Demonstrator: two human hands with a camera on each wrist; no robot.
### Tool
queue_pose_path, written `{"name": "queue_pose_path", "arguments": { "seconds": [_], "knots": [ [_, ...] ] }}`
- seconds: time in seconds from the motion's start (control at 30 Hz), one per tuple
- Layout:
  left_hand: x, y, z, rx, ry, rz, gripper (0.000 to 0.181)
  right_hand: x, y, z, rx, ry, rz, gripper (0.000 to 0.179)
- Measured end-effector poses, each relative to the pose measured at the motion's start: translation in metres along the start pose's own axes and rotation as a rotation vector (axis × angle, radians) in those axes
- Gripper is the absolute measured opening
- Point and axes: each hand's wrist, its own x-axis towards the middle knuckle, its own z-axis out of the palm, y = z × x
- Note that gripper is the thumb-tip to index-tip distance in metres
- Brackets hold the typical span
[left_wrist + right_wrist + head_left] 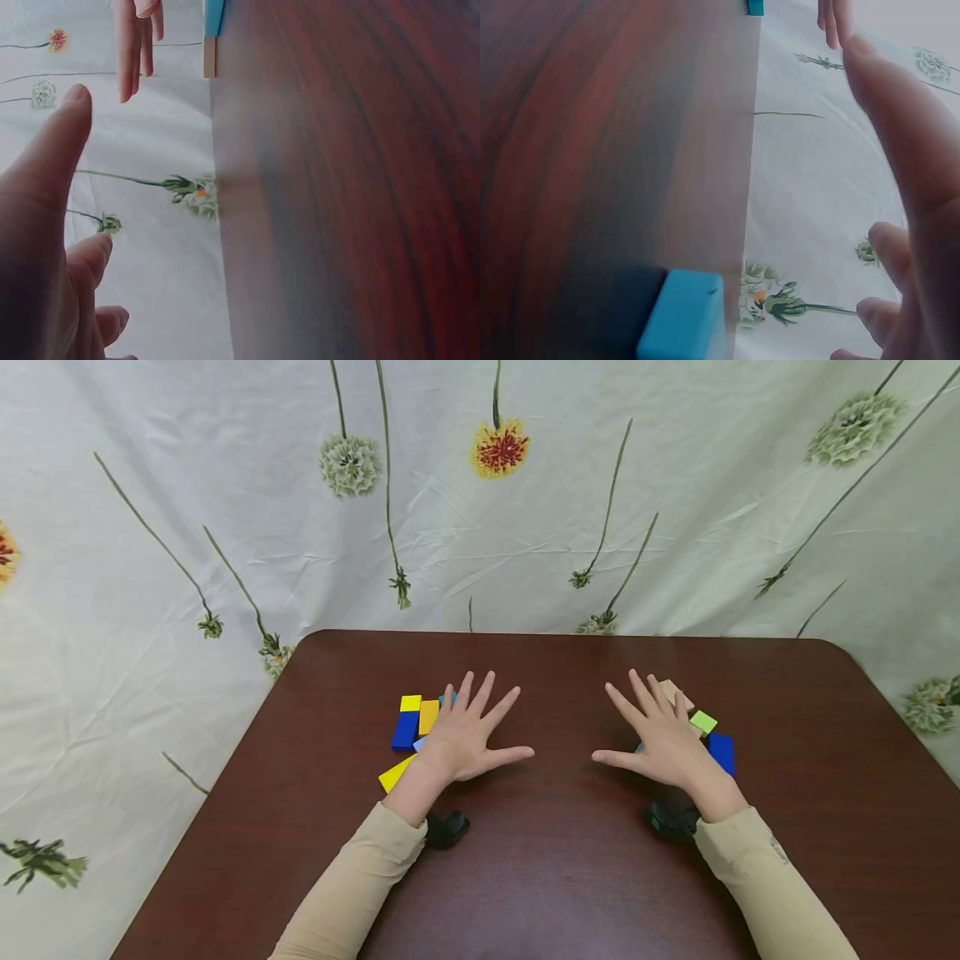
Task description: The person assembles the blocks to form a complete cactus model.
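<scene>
Spread wide, my left hand [467,739] hovers palm down over the left group of blocks, its fingers straight and holding nothing. Around it show a yellow block [410,702], a dark blue block [405,731], an orange block [428,717] and a long yellow block [396,773]. My right hand [660,743] is likewise splayed above the right group. Beside it lie a beige block [677,693], a lime green block [703,722] and a blue block [722,753]. A light blue block [682,315] appears in the right wrist view. Both hands partly hide the blocks beneath them.
The dark reddish-brown table [555,860] has rounded far corners. Behind it hangs a white flower-printed cloth [465,527]. Black wrist devices show under the sleeves, one at the left wrist [447,831] and one at the right [672,821].
</scene>
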Motion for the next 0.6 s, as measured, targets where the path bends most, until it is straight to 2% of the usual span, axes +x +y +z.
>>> {"name": "queue_pose_path", "arguments": {
  "seconds": [0.13, 0.3, 0.6],
  "knots": [
    [-0.003, -0.002, 0.003, -0.139, -0.010, 0.015, 0.087, -0.004, 0.004, -0.001, 0.083, 0.013, 0.021, 0.094],
    [-0.010, -0.008, 0.009, -0.335, -0.026, 0.049, 0.082, -0.008, 0.010, 0.000, 0.196, 0.020, 0.092, 0.095],
    [-0.016, -0.008, 0.015, -0.560, -0.024, 0.062, 0.072, -0.013, 0.021, 0.001, 0.253, 0.069, 0.156, 0.094]
  ]
}}
